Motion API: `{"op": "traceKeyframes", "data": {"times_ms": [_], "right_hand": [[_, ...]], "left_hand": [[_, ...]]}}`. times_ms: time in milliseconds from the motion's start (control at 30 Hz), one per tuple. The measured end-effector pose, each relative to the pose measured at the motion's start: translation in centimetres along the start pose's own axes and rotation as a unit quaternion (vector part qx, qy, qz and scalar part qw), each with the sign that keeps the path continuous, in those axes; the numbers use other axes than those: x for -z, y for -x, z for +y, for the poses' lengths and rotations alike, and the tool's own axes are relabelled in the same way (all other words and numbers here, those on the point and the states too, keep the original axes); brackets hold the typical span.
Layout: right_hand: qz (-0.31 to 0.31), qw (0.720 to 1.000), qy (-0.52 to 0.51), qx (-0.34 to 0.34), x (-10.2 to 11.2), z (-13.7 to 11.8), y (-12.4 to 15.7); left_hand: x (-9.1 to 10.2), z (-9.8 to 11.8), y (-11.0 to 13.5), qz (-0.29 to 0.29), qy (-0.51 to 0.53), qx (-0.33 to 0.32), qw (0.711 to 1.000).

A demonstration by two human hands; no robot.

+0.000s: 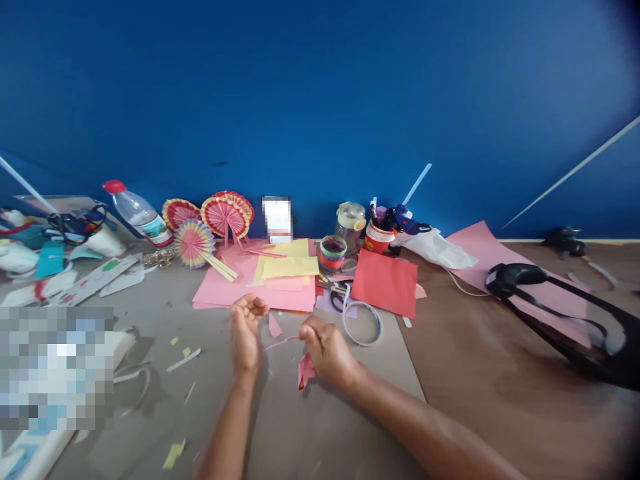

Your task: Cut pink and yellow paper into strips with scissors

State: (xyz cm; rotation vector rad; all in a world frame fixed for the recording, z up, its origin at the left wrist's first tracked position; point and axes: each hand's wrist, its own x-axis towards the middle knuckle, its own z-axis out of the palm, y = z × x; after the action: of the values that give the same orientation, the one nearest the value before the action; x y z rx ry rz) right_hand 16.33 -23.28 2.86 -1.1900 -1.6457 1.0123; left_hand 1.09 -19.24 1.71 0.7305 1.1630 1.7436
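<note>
My right hand (327, 350) is closed around a small folded piece of pink paper (306, 372), which sticks out below the fist with a spot of red at its tip. A thin pale thread (280, 343) runs from the right fist toward my left hand (246, 333). The left hand is raised, palm turned inward, its fingers loosely curled and a little apart; nothing shows between them. Where the thread ends at the left hand is unclear. Just beyond, between the hands, a pink paper scrap (275, 325) lies on the table.
Ahead are pink sheets (210, 290), yellow paper (290, 267), a red sheet (385, 281), scissors (339, 300) and a tape roll (362, 324). Paper fans (226, 219), a bottle (143, 217), a jar (351, 223) and a pen cup (379, 237) stand near the blue wall. A black-framed object (560, 313) lies right.
</note>
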Motion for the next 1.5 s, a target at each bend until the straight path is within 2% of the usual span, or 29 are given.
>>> {"op": "traceKeyframes", "data": {"times_ms": [67, 133, 167, 233, 267, 333, 433, 533, 600, 667, 700, 800, 900, 1033, 1067, 1133, 1167, 1233, 1300, 1333, 1367, 1400, 1433, 1467, 1500], "right_hand": [[-0.053, 0.999, -0.002, -0.007, 0.1, -0.5, 0.5], [-0.148, 0.989, -0.017, 0.001, 0.7, -1.4, 1.0], [-0.215, 0.976, -0.026, 0.016, 1.1, -1.9, 1.3], [-0.365, 0.928, -0.043, 0.056, 2.0, -3.0, 1.7], [-0.415, 0.907, -0.043, 0.061, 2.4, -3.6, 1.8], [-0.450, 0.892, -0.010, 0.043, 2.9, -4.4, 2.1], [-0.435, 0.896, 0.083, 0.026, 2.9, -4.9, 2.5], [-0.435, 0.890, 0.120, 0.068, 2.3, -4.4, 2.5], [-0.375, 0.915, 0.117, 0.094, 2.0, -3.8, 1.9], [-0.276, 0.951, 0.094, 0.100, 1.9, -3.0, 0.6], [-0.229, 0.966, 0.076, 0.093, 1.9, -2.6, -0.2], [-0.145, 0.988, 0.032, 0.038, 2.3, -1.9, -2.8], [-0.162, 0.987, -0.006, -0.024, 2.4, -1.9, -4.1], [-0.193, 0.980, -0.010, -0.049, 1.8, -2.8, -3.1], [-0.223, 0.973, -0.017, -0.052, 1.7, -3.1, -2.7], [-0.322, 0.944, -0.052, -0.044, 1.8, -3.8, -2.1], [-0.383, 0.920, -0.080, -0.029, 2.0, -4.2, -1.9], [-0.505, 0.852, -0.140, 0.022, 2.5, -5.1, -1.6], [-0.586, 0.788, -0.172, 0.082, 3.1, -5.5, -1.6], [-0.585, 0.788, -0.161, 0.105, 3.4, -5.5, -1.8], [-0.552, 0.816, -0.125, 0.119, 3.7, -5.3, -2.2], [-0.483, 0.865, -0.070, 0.121, 3.8, -4.8, -2.7], [-0.372, 0.922, 0.007, 0.108, 3.8, -4.2, -3.4], [-0.260, 0.958, 0.090, 0.085, 3.7, -3.4, -4.3], [-0.154, 0.974, 0.153, 0.066, 3.5, -2.5, -5.3]], "left_hand": [[0.6, 0.0, -0.6, 0.024, -0.027, -0.023, 0.999], [0.9, 0.0, -0.9, 0.039, -0.051, -0.031, 0.997], [1.1, 0.0, -0.9, 0.041, -0.060, -0.032, 0.997], [1.3, 0.0, -0.9, 0.037, -0.072, -0.029, 0.996], [1.3, -0.1, -0.9, 0.032, -0.077, -0.029, 0.996], [1.5, -0.3, -0.9, 0.023, -0.090, -0.032, 0.995], [1.6, -0.7, -1.0, 0.010, -0.132, -0.043, 0.990], [1.6, -0.9, -0.9, -0.004, -0.196, -0.069, 0.978], [1.6, -0.8, -0.7, -0.019, -0.233, -0.085, 0.968], [1.4, -0.6, -0.5, -0.030, -0.269, -0.093, 0.958], [1.3, -0.5, -0.4, -0.032, -0.285, -0.093, 0.954], [1.2, -0.4, -0.3, -0.032, -0.314, -0.089, 0.945], [1.1, -0.4, -0.4, -0.035, -0.311, -0.079, 0.947], [1.1, -0.5, -0.4, -0.029, -0.304, -0.068, 0.950], [1.0, -0.6, -0.5, -0.022, -0.299, -0.068, 0.952], [1.1, -0.9, -0.6, -0.015, -0.282, -0.071, 0.957], [1.1, -1.1, -0.6, -0.016, -0.272, -0.070, 0.960], [1.3, -1.2, -0.8, -0.025, -0.261, -0.067, 0.963], [1.5, -1.3, -0.9, -0.030, -0.261, -0.061, 0.963], [1.6, -1.2, -0.9, -0.030, -0.264, -0.060, 0.962], [1.6, -1.1, -0.8, -0.031, -0.270, -0.061, 0.960], [1.5, -1.1, -0.8, -0.033, -0.279, -0.061, 0.958], [1.5, -1.0, -0.7, -0.033, -0.288, -0.063, 0.955], [1.4, -0.9, -0.6, -0.033, -0.299, -0.064, 0.952], [1.3, -0.9, -0.5, -0.033, -0.307, -0.066, 0.949]]}}
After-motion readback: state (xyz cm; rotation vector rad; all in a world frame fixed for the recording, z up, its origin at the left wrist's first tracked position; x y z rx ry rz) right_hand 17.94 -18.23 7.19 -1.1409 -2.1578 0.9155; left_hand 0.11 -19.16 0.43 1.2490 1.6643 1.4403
